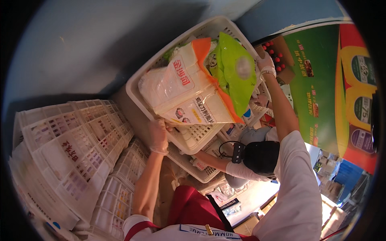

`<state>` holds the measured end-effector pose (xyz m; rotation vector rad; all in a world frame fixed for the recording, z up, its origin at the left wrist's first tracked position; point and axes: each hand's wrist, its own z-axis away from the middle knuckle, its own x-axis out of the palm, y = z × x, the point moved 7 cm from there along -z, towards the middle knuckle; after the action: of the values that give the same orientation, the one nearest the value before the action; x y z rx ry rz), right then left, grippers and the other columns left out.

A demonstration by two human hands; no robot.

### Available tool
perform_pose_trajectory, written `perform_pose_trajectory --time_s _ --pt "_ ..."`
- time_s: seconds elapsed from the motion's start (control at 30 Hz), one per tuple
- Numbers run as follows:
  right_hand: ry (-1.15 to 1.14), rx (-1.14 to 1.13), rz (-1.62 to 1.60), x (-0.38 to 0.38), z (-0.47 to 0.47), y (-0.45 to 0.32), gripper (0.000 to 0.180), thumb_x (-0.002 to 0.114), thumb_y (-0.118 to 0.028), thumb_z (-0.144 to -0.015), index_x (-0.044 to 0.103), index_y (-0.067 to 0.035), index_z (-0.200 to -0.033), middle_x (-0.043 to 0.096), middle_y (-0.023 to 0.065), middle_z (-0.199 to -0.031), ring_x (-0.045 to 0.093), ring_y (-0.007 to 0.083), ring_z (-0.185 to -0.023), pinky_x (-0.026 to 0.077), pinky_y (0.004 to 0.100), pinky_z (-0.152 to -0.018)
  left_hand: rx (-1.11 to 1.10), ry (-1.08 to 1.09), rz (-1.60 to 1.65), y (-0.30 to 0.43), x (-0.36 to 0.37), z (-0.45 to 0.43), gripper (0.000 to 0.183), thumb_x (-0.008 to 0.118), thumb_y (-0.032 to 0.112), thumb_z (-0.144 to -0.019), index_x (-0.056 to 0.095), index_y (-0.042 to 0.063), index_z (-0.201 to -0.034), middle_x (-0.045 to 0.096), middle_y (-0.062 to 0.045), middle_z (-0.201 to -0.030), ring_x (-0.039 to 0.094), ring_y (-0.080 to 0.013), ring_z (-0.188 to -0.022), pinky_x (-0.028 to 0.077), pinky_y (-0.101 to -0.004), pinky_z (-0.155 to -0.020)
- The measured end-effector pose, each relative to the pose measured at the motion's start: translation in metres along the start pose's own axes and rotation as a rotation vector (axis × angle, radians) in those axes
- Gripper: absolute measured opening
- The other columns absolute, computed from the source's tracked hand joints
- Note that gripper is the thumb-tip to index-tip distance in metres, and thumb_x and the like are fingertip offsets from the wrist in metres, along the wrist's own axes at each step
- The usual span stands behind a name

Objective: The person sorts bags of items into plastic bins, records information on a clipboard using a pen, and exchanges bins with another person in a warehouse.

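Both my hands, in thin clear gloves, grip the rim of a white perforated plastic basket (197, 137). My left hand (159, 135) is on its near left side, and my right hand (266, 64) is at the far right edge. Inside lies a large cream plastic food bag (181, 87) with an orange border and red printing. A bright green plastic bag (238, 72) leans against it on the right. More packages beneath them are mostly hidden. The basket is tilted, with its lower corner above another white basket (208, 177).
Stacked white crates (90, 129) of packaged goods rise on the left. A co-worker in a black cap (261, 158) bends close below my right arm, reaching among lower baskets. A cardboard box (285, 57) holds red-capped bottles beside a green printed panel (316, 90). A blue-grey wall (90, 45) stands behind.
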<state>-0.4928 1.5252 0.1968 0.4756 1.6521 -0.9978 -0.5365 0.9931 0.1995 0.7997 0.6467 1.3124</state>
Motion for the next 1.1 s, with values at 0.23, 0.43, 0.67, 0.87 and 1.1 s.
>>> perform_pose_trajectory --time_s 0.23,0.43,0.67,0.87,1.1 --pt "-0.342 0.062 0.022 0.087 -0.002 0.005 0.074 0.057 -0.054 -0.071 0.041 -0.007 -0.126 0.051 0.0225 -0.117 0.048 0.0377 -0.109 0.039 0.0403 -0.090 0.058 0.127 -0.149 0.045 -0.059 -0.065 0.019 0.044 0.010 -0.083 0.047 0.006 -0.064 0.042 0.001 -0.054 0.038 -0.0085 -0.041 0.031 -0.0232 -0.038" --pt "-0.493 0.074 -0.006 0.088 0.001 0.016 0.055 0.059 -0.044 -0.071 0.057 -0.005 -0.110 0.060 0.0175 -0.103 0.056 0.0293 -0.100 0.043 0.0359 -0.082 0.321 0.088 -0.396 0.057 -0.062 -0.084 0.025 0.042 0.013 -0.083 0.057 0.003 -0.066 0.052 -0.007 -0.058 0.046 -0.0168 -0.045 0.036 -0.0287 -0.043" --pt "-0.500 0.109 -0.027 0.078 0.004 -0.039 0.039 0.057 -0.032 -0.077 0.060 -0.004 -0.104 0.063 0.0124 -0.090 0.058 0.0232 -0.082 0.043 0.0332 -0.072 0.326 0.102 -0.632 0.020 -0.134 -0.140 0.027 0.047 0.020 -0.080 0.058 0.001 -0.065 0.054 -0.015 -0.058 0.052 -0.0256 -0.048 0.039 -0.0360 -0.048" --pt "-0.560 0.203 -0.319 0.063 0.057 -0.093 0.033 0.064 -0.031 -0.066 0.065 -0.002 -0.084 0.060 0.0087 -0.070 0.055 0.0179 -0.064 0.044 0.0302 -0.061 -0.037 0.315 -0.263 0.007 -0.196 -0.120 0.044 0.049 0.043 -0.083 0.059 0.001 -0.072 0.052 -0.006 -0.055 0.050 -0.0143 -0.047 0.036 -0.0298 -0.042" --pt "-0.617 0.216 -0.272 0.047 0.147 -0.132 0.029 0.067 -0.022 -0.066 0.064 0.000 -0.085 0.061 0.0104 -0.071 0.057 0.0201 -0.060 0.044 0.0316 -0.055 0.236 0.419 -0.639 0.020 -0.276 -0.085 0.051 0.047 0.047 -0.084 0.059 -0.002 -0.078 0.058 -0.011 -0.068 0.054 -0.0166 -0.051 0.041 -0.0315 -0.047"
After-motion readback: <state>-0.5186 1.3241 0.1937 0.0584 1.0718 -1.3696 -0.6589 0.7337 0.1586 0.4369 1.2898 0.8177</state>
